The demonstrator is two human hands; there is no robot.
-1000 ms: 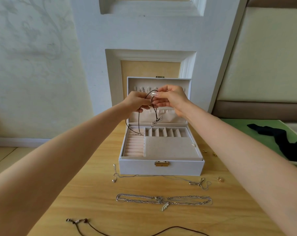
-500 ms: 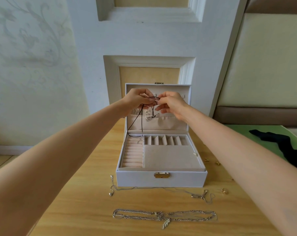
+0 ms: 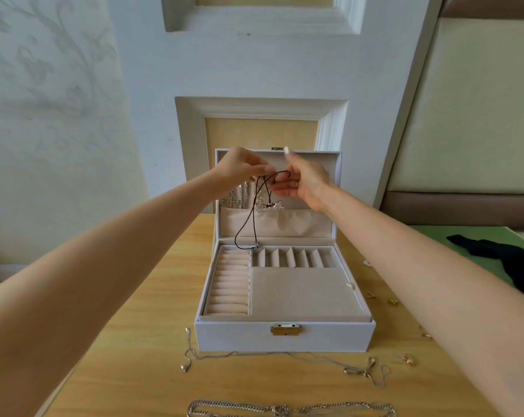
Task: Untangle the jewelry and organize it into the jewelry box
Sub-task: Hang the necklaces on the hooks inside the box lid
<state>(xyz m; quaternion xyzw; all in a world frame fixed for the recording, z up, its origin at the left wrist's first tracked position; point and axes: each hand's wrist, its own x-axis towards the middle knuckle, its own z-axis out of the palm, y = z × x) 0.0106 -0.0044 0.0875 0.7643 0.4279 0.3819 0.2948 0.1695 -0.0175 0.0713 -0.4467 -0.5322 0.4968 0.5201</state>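
Note:
A white jewelry box [image 3: 285, 335] stands open on the wooden table [image 3: 140, 326], its lid [image 3: 318, 164] upright. My left hand [image 3: 242, 168] pinches a black cord necklace [image 3: 248, 219] up near the lid's top edge. The cord hangs in a loop down to the tray, and a silver bow pendant [image 3: 269, 205] dangles on it in front of the lid pocket. My right hand [image 3: 303, 183] is beside the cord's upper loop with fingers spread and the index finger raised. The loop lies against its thumb side.
Silver pieces [image 3: 236, 195] hang inside the lid at left. A thin silver chain [image 3: 254, 355] and a thicker chain [image 3: 291, 409] lie in front of the box. Small gold earrings [image 3: 408, 359] are scattered at right. A black cloth [image 3: 495, 251] lies on a green surface [image 3: 429, 233].
Both hands rose with the cord to the top of the lid. My right hand's fingers spread away from the cord, its index finger lifting.

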